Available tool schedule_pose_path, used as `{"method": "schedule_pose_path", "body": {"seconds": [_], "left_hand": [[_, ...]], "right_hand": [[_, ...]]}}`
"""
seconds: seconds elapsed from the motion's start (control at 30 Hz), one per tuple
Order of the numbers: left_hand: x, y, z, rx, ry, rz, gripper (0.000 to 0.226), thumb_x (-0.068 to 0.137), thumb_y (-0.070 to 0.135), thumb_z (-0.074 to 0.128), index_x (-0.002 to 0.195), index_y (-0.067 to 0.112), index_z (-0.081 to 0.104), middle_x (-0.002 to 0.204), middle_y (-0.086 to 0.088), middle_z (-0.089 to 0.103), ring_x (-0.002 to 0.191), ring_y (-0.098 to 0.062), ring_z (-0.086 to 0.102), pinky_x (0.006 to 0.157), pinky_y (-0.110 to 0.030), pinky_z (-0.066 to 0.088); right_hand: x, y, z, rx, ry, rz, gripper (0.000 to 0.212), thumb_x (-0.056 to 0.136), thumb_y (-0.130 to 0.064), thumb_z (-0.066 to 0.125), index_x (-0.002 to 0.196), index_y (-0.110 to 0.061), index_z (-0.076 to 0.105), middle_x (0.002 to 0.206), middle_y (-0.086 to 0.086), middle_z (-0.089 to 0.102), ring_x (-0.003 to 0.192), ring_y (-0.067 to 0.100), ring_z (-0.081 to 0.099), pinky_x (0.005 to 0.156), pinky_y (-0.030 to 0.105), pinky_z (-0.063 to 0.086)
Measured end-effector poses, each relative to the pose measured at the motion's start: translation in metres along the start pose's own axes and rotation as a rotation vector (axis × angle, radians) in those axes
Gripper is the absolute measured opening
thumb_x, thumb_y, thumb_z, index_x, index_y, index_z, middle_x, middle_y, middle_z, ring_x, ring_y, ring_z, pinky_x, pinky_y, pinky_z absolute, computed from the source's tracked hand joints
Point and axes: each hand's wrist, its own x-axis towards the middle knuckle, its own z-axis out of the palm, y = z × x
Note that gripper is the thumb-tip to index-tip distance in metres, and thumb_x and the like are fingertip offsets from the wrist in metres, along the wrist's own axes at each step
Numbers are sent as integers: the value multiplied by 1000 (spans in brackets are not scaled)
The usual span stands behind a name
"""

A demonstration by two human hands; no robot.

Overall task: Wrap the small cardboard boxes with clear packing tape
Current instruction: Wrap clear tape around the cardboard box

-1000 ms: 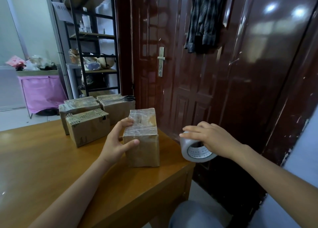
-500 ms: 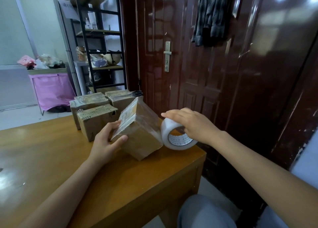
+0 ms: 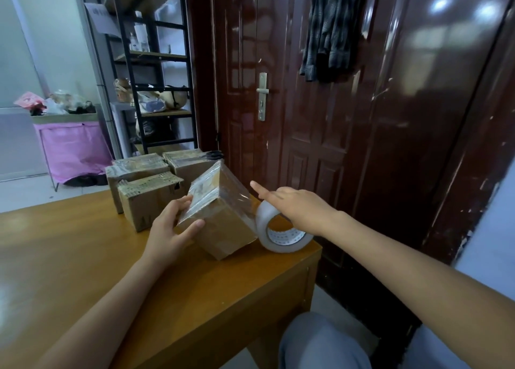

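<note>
We hold the box (image 3: 223, 215) tipped up on one bottom edge near the right front corner of the counter (image 3: 83, 271), our left hand (image 3: 170, 229) curled round its near-left corner, thumb on the bare cardboard face and fingers on the taped top. The tape roll (image 3: 281, 229) stands on edge just beside the box, close to the counter's right rim, with a clear strip running from it up onto the box. Our right hand (image 3: 295, 204) lies over the roll with the index finger stretched out straight toward the box; how firmly the other fingers hold the roll we cannot tell. The main risk, as we judge it, is the roll: so near the rim, a loose hold could let it roll off and drag the strip crooked. The tilted box could also slip on the smooth wood and wrinkle the tape. The other boxes (image 3: 145, 185) sit stacked behind, well out of the way.
</note>
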Motion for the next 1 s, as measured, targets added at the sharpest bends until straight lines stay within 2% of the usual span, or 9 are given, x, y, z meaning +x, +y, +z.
{"method": "schedule_pose_path", "body": {"seconds": [0.1,0.2,0.3,0.4,0.57,0.67,0.77,0.9,1.0], "left_hand": [[-5,-6,-10,46,1,-20,97,67,91,44,122,12,58,128,5,55,115,-20,57,87,-40,53],[-10,-13,-19,89,-39,-43,90,69,88,46,119,14,61,129,2,60,111,-20,59,86,-44,54],[-14,-16,-26,91,-89,-70,86,71,81,47,122,13,61,124,-1,63,108,-19,61,85,-41,54],[-16,-14,-30,128,-126,-73,84,72,80,44,120,13,61,113,-2,64,100,-20,62,82,-44,54],[-18,-13,-33,145,-153,-107,82,72,77,42,119,13,60,114,-7,65,105,-27,61,89,-51,51],[-18,-16,-31,251,-279,-163,87,72,79,41,127,14,57,131,-11,60,129,-35,48,104,-55,41],[-16,-16,-28,332,-430,-227,101,66,87,37,138,17,50,139,-5,55,129,-24,48,105,-44,42],[-12,-9,-27,268,-516,-253,82,72,79,53,131,22,51,129,1,60,108,-12,57,90,-28,49],[-9,-4,-34,207,-382,-324,113,49,100,40,127,19,51,123,0,62,105,-14,60,89,-31,50]], "right_hand": [[7,-5,-14,-35,12,-21,106,84,16,47,149,-29,-23,131,-3,44,81,8,27,58,22,28],[18,-10,-29,-90,37,-44,104,84,16,47,152,-31,-17,122,-2,48,82,9,30,50,23,22],[27,-16,-37,-185,64,-87,106,83,16,49,152,-29,-18,97,-6,39,83,12,34,51,24,30],[34,-22,-44,-214,67,-142,102,85,13,48,152,-28,-17,93,-7,35,90,17,43,54,29,38],[39,-18,-53,-212,-27,-158,103,86,11,48,151,-34,-18,91,3,53,73,22,55,50,33,43],[41,-29,-36,-336,-48,-264,97,91,7,45,150,-32,-22,129,9,55,97,26,61,59,35,47],[35,-41,-7,-340,-1,-257,87,95,5,40,150,-20,-23,159,9,24,123,25,49,67,33,43],[33,-33,0,-148,78,-169,97,89,11,42,149,-24,-26,139,11,48,84,20,52,66,33,46],[34,-22,-3,126,46,-99,111,86,4,55,143,-40,-30,125,6,48,71,9,45,52,25,39]]}}
